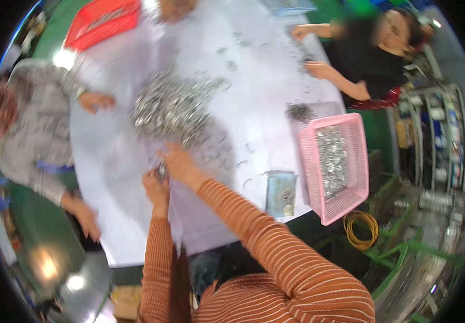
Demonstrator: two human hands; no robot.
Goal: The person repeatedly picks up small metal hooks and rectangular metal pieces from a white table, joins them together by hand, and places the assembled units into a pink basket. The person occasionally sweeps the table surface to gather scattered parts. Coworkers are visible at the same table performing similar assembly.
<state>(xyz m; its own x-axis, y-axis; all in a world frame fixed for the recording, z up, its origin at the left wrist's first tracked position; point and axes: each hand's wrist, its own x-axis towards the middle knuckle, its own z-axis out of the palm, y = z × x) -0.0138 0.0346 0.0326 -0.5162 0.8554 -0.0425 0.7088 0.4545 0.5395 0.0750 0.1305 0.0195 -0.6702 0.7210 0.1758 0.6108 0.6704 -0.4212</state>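
My left hand (156,185) is closed around a small shiny metal piece (161,171) at the near side of the white-covered table. Just right of it and touching or nearly touching is my right hand (181,164), its fingers bent together toward the left hand; blur hides what they hold, if anything. Beyond both hands lies a large heap of small silvery metal parts (170,107). Several curved loose pieces (219,153) are scattered to the right of the heap.
A pink basket (361,161) of metal parts stands at the right edge, beside a blue packet (281,194) and a dark small pile (300,112). A red tray (103,24) sits far left. Co-workers reach in from left, right and far side. A coiled orange hose (361,230) hangs below.
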